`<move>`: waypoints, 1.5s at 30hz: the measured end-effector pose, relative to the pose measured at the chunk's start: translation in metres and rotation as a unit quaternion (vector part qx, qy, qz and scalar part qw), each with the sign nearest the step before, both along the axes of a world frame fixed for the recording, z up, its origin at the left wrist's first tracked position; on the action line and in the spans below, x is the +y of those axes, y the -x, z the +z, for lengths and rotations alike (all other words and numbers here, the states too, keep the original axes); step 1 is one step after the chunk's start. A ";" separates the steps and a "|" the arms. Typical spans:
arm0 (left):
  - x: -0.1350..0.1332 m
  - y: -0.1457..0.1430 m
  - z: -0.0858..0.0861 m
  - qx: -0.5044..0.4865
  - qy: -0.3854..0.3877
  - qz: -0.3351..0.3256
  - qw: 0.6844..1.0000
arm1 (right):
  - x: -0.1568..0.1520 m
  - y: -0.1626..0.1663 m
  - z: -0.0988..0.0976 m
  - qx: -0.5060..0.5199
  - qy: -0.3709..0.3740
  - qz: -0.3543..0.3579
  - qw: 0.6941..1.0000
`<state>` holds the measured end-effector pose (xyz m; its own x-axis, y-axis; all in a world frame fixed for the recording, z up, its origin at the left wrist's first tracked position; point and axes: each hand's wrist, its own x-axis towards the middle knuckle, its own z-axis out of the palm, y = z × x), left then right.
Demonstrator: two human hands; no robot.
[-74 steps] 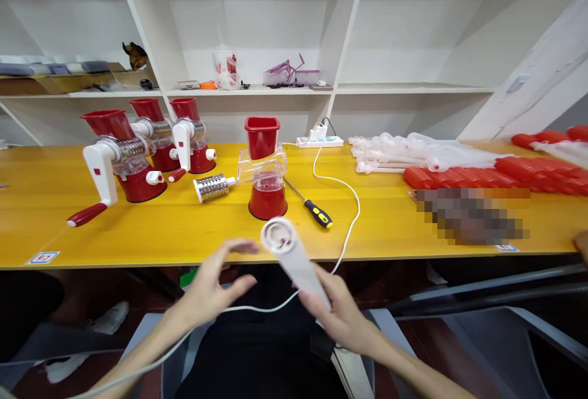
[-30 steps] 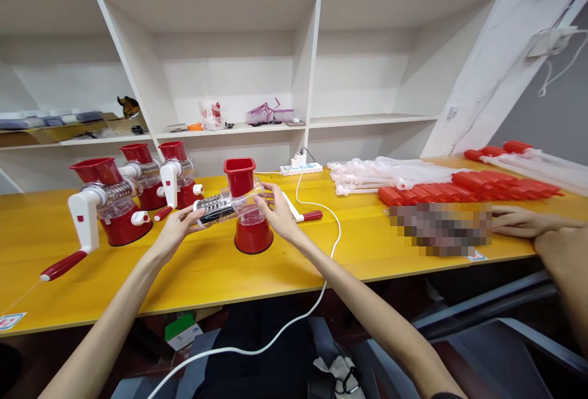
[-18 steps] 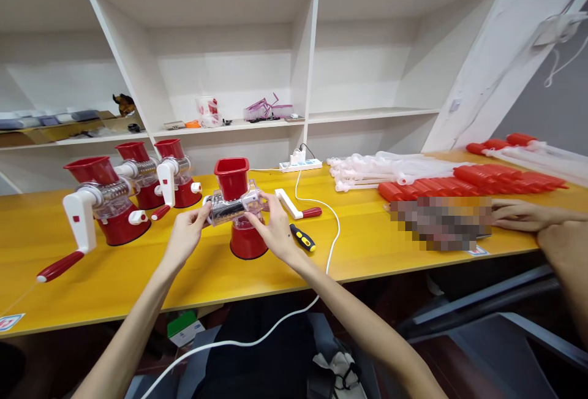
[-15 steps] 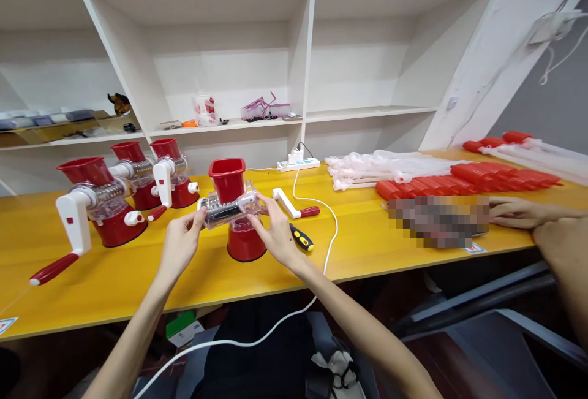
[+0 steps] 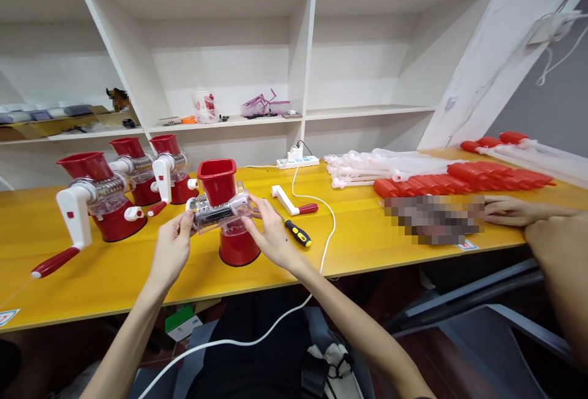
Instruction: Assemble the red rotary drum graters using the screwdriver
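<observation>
A rotary drum grater [image 5: 217, 183] with a red hopper, clear barrel and red base stands before me, tilted slightly. My left hand [image 5: 171, 249] pinches the left end of the barrel between thumb and fingers. At the barrel's other end, my right hand [image 5: 272, 233] grips the clear housing, its thumb below and its fingers on top. A metal drum shows inside the barrel. Right of the grater lies a white crank handle [image 5: 287, 200] with a red grip. Near my right wrist is a black and yellow screwdriver [image 5: 298, 233], its shaft partly behind the hand.
Three graters with white cranks, the nearest one [image 5: 110, 221] largest in view, stand at left. A white cable [image 5: 331, 227] runs from a power strip [image 5: 297, 162] over the table edge. Bagged red parts [image 5: 413, 186] lie at right, near another person's hand [image 5: 505, 210].
Both hands and the grater have shifted a little to the left, and the grater leans slightly more. More of the screwdriver's shaft now shows. The crank handle stays on the table.
</observation>
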<state>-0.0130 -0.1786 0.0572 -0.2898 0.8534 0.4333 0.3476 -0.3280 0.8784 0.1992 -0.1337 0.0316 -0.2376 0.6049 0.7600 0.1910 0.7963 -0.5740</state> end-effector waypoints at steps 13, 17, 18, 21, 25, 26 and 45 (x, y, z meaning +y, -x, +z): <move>0.006 -0.005 -0.013 0.005 -0.026 0.015 1.000 | 0.000 0.000 -0.003 -0.085 -0.031 -0.050 0.995; 0.012 0.003 -0.014 0.017 -0.026 -0.030 0.999 | -0.003 0.001 -0.001 -0.084 -0.034 -0.054 0.994; 0.012 0.002 -0.014 0.008 -0.026 -0.033 0.999 | -0.003 0.002 -0.001 -0.085 -0.036 -0.053 0.994; 0.011 -0.006 -0.011 -0.034 -0.020 -0.038 0.999 | -0.004 0.002 -0.001 -0.087 -0.034 -0.053 0.994; 0.004 -0.017 -0.004 -0.048 -0.013 -0.065 0.997 | 0.000 0.002 -0.005 -0.040 -0.007 -0.018 0.999; 0.002 -0.018 -0.002 -0.036 -0.011 -0.068 0.997 | 0.002 0.001 -0.005 -0.016 0.006 0.000 1.000; -0.003 -0.015 0.007 0.016 0.001 -0.120 0.993 | 0.013 -0.022 0.015 0.110 0.056 0.036 0.992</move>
<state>0.0022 -0.1821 0.0644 -0.0638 0.8971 0.4372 0.2880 -0.4029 0.8687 0.2208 -0.1206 0.0469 -0.1196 0.6757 0.7274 -0.0042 0.7323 -0.6809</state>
